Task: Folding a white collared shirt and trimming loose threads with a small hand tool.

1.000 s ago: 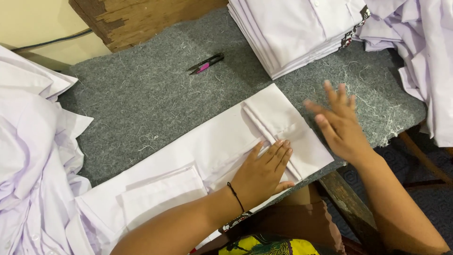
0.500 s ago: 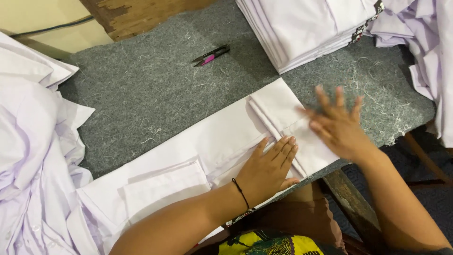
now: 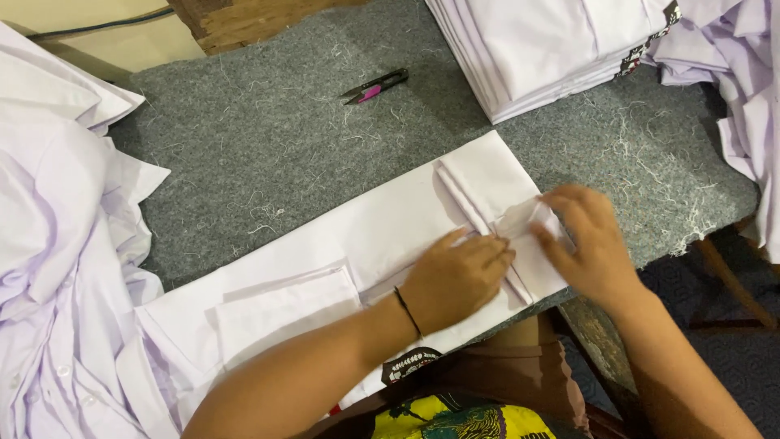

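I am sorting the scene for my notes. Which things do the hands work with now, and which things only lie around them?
In hand:
- folded white garment
- left hand, pressing it flat
- right hand, at its fold

Lying about:
- thread snips, pink and black
- stack of folded white garments
- loose white garments
- grey felt table

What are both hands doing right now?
Left hand: open, palm pressed flat on the folded white cotton shirt.
Right hand: fingers curled, pinching a fold of that shirt.
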